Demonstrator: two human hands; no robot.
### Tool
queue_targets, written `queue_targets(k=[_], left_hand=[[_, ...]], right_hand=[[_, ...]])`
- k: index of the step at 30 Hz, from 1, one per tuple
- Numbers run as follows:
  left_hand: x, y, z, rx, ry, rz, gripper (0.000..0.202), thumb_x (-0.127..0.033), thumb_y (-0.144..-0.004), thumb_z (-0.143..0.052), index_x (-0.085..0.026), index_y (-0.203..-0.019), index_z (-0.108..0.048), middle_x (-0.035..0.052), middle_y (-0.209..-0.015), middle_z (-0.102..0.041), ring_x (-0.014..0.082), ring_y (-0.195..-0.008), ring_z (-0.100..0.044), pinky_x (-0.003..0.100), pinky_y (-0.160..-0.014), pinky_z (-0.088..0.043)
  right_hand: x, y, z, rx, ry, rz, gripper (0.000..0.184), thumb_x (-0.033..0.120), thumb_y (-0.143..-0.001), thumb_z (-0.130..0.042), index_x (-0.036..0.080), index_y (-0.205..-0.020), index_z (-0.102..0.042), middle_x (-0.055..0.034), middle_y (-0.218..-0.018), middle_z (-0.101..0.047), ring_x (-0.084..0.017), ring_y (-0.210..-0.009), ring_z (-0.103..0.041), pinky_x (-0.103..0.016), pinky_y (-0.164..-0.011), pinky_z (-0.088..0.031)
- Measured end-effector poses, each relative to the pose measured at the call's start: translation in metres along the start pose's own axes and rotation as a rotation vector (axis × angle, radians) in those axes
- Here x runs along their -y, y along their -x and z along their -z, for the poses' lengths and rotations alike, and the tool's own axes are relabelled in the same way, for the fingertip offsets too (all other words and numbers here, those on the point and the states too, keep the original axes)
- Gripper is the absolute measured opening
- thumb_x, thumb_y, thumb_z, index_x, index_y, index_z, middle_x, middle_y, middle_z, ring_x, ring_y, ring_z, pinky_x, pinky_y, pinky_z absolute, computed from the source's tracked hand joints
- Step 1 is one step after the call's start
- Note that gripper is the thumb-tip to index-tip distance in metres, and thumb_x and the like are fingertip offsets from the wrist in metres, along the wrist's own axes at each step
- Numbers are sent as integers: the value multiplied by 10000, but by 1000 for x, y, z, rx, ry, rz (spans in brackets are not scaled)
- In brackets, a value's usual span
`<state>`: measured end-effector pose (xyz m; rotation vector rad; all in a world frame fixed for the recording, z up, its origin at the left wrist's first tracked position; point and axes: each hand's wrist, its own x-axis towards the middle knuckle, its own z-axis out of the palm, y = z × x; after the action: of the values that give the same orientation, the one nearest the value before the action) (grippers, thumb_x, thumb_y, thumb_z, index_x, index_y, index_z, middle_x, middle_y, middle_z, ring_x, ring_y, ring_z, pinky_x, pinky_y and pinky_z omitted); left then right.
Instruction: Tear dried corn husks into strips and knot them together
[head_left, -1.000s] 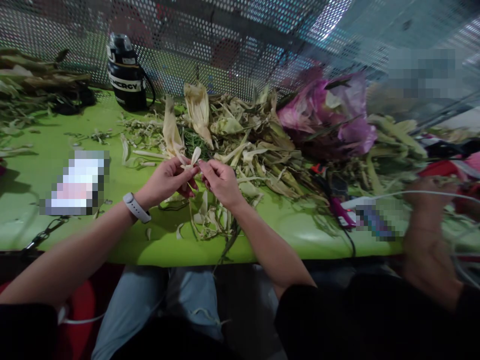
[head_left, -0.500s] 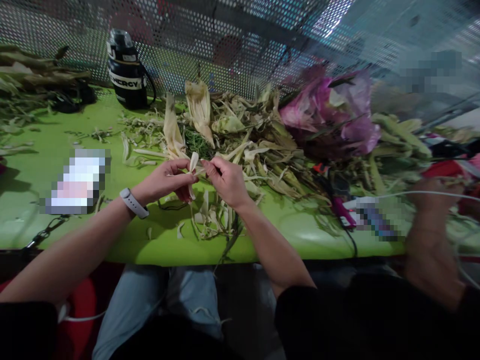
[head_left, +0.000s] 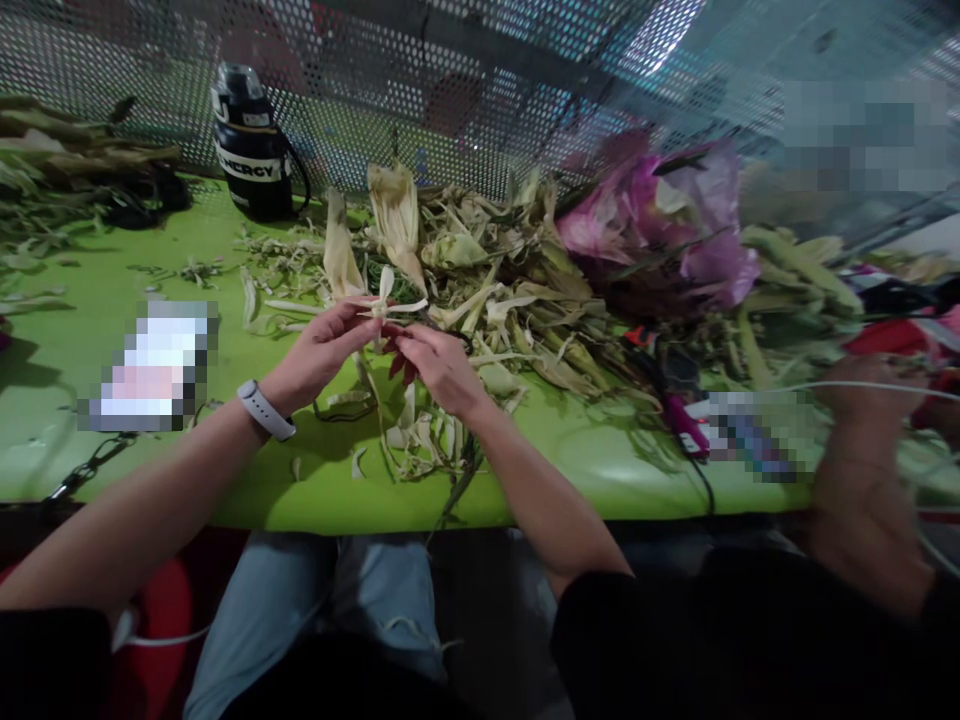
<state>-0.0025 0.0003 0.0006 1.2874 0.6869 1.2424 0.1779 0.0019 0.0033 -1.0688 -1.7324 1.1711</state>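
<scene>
My left hand (head_left: 319, 352) and my right hand (head_left: 435, 365) meet above the green table (head_left: 97, 465). Between their pinched fingertips is a small pale piece of corn husk (head_left: 384, 300), folded with strips sticking up and to the right. The left hand pinches it from the left, and a white watch (head_left: 264, 410) sits on that wrist. The right hand's fingers are closed under and beside the piece. Below both hands lies a small heap of husk scraps (head_left: 420, 440).
A large pile of corn husks (head_left: 495, 280) covers the table behind my hands, with a pink plastic bag (head_left: 660, 220) to its right. A black bottle (head_left: 251, 145) stands at the back left by a perforated metal screen. Another person's arm (head_left: 855, 500) rests at the right.
The husk piece has been lifted a little and turned, so its strips now spread out above my fingertips. My right hand has dropped slightly below it.
</scene>
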Motion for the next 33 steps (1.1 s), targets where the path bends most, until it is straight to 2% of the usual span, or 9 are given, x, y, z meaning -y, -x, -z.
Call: queue_targets(k=[2, 5, 7, 11, 14, 18, 21, 26, 33], left_hand=[[0, 1, -2, -5, -32, -17, 298, -348, -859, -683, -179, -1104, -670, 60, -1036, -711, 152, -981, -655, 274, -906, -499], [0, 2, -3, 4, -67, 14, 281, -388, -865, -665, -167, -1039, -687, 44, -924, -707, 116, -750, -635, 234, -691, -522], [1, 2, -4, 1, -79, 31, 280, -401, -859, -667, -154, -986, -698, 40, -879, -697, 98, -663, -596, 212, -596, -497], [2, 2, -4, 24, -29, 38, 286, -387, -867, -657, -149, -1018, -703, 58, -904, -701, 100, -640, -589, 201, -531, -479], [3, 2, -5, 60, 14, 44, 288, -373, -887, -630, -154, -1063, -692, 81, -997, -713, 98, -611, -587, 209, -511, -483], [3, 4, -8, 47, 88, 82, 254, -344, -869, -653, -154, -1036, -673, 86, -1091, -710, 88, -617, -588, 206, -534, -505], [0, 5, -11, 20, 141, 113, 215, -306, -854, -669, -143, -995, -661, 93, -1104, -708, 101, -662, -616, 219, -575, -531], [-4, 7, -17, -35, 166, 132, 175, -255, -849, -667, -128, -967, -638, 107, -1081, -715, 99, -646, -620, 218, -553, -532], [-1, 8, -19, -89, 156, 125, 169, -255, -815, -697, -108, -886, -654, 102, -983, -730, 109, -629, -620, 213, -515, -526]], right_hand=[[3, 1, -6, 107, -107, -80, 355, 498, -873, -554, 169, -777, -646, -16, -660, -669, -113, -520, -574, -241, -481, -449], [4, 2, -16, 176, -241, -116, 404, 557, -798, -645, 153, -809, -648, 3, -618, -657, -85, -449, -543, -219, -441, -446], [3, 2, -21, 164, -304, -94, 434, 583, -738, -702, 160, -789, -621, 25, -596, -638, -69, -440, -533, -201, -440, -456], [-2, 0, -26, 106, -346, -99, 469, 615, -716, -708, 171, -811, -592, 33, -604, -651, -66, -435, -537, -194, -429, -467], [-3, -1, -25, 111, -360, -110, 486, 607, -740, -692, 162, -912, -598, 21, -626, -675, -72, -421, -538, -196, -407, -458], [-2, -1, -24, 170, -410, -90, 455, 610, -763, -672, 175, -843, -568, 36, -600, -661, -62, -391, -524, -186, -393, -434], [-5, -2, -24, 159, -410, -75, 457, 608, -745, -695, 182, -823, -549, 61, -569, -626, -57, -405, -525, -176, -415, -436], [-13, -5, -24, 184, -331, -53, 492, 645, -754, -659, 191, -894, -534, 62, -587, -612, -69, -431, -535, -195, -438, -442], [-13, -3, -26, 252, -251, -25, 424, 610, -854, -568, 196, -840, -476, 55, -577, -555, -81, -462, -525, -207, -464, -430]])
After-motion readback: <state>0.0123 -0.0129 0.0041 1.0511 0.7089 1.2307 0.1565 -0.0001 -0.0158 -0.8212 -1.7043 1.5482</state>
